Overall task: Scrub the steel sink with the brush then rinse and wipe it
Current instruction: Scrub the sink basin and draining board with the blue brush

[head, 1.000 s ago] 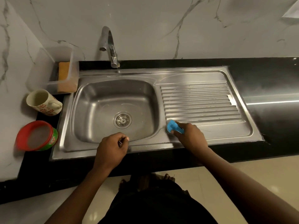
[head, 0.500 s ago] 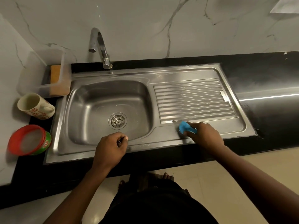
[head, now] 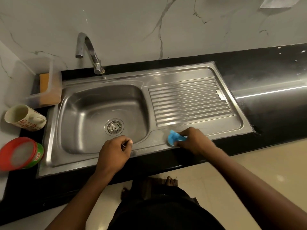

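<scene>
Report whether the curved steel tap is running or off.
Off: no stream falls from the curved steel tap into the steel sink basin below its spout.

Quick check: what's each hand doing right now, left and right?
Left hand: closed, fingers curled, resting on the sink front rim; nothing clearly held.
Right hand: closed, gripping the blue brush.

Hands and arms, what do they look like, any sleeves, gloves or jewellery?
The left hand and right hand are bare: no gloves, rings or watch, and no sleeves show up to the frame edge. Below them is dark clothing.
</scene>
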